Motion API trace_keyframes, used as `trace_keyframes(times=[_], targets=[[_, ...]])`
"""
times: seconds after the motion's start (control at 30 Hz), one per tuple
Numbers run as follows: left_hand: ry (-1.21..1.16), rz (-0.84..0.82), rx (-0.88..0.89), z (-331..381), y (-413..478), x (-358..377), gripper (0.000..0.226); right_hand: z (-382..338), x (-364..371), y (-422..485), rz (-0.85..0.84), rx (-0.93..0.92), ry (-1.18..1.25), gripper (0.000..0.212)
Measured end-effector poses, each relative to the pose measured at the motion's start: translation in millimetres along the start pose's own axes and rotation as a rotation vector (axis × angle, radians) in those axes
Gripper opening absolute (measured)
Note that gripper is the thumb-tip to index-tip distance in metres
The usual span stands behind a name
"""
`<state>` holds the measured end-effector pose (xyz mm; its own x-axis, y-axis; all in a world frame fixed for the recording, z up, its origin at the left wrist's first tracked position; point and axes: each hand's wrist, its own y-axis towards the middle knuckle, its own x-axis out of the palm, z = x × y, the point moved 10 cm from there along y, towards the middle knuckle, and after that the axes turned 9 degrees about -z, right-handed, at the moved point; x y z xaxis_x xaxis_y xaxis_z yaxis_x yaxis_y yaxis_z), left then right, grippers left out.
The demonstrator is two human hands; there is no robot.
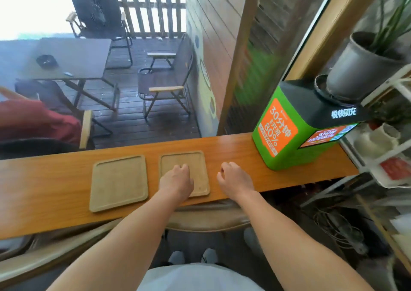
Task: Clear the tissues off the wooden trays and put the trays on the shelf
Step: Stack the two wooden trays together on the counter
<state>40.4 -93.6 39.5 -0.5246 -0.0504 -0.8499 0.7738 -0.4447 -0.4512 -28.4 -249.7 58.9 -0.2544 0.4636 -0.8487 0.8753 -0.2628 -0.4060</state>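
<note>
On the long orange-brown wooden worktop [66, 179], two pale square wooden trays with raised rims lie flat and side by side, a narrow strip of bare wood between them: the left tray [119, 183] and the right tray [178, 161]. No tissue shows on either one, so the clearing part of the task looks finished, and the step in hand seems to be picking the trays up. The left hand [176, 180] rests palm down over the right tray, its fingers [181, 168] curled downward onto the tray's face; whether they press or only touch cannot be told. The right hand [233, 176] hovers just beside that tray's right edge, loosely curled with nothing visible in it, the fingers bent in but not clamped on anything. Further right stands a green box-shaped charging kiosk with an orange label [289, 130], and beyond it a white wire shelf rack [378, 95] carrying a grey plant pot [360, 66]. The next move likely calls for hooking the fingers under a rim, perhaps stacking one tray on the other, then carrying them right to the shelf without knocking the kiosk.
</note>
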Motion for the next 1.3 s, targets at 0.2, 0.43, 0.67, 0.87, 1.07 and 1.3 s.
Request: trace_keyframes(times=[0.2, 0.43, 0.67, 0.87, 1.07, 1.3], targets=[[-0.022, 0.009, -0.04, -15, 9, -5, 0.023, -5, 6, 18, -0.043, -0.042, -0.004, 0.019], [-0.083, -0.027, -0.089, -46, 19, 20, 0.027, 2, 25, 36, -0.079, -0.011, -0.033, 0.019], [-0.076, -0.012, -0.25, -94, 35, 65, 0.035, 21, 92, 68, -0.168, 0.093, -0.062, 0.025], [-0.259, -0.045, -0.443, -126, 64, 107, 0.051, 47, 157, 92, -0.321, 0.255, 0.146, 0.037], [-0.549, -0.041, -0.654, -141, 73, 120, 0.066, 51, 173, 93, -0.2, 0.485, 0.355, 0.052], [-0.814, -0.247, -0.689, -148, 56, 133, 0.091, 65, 179, 82, -0.253, 0.782, 0.999, 0.062]])
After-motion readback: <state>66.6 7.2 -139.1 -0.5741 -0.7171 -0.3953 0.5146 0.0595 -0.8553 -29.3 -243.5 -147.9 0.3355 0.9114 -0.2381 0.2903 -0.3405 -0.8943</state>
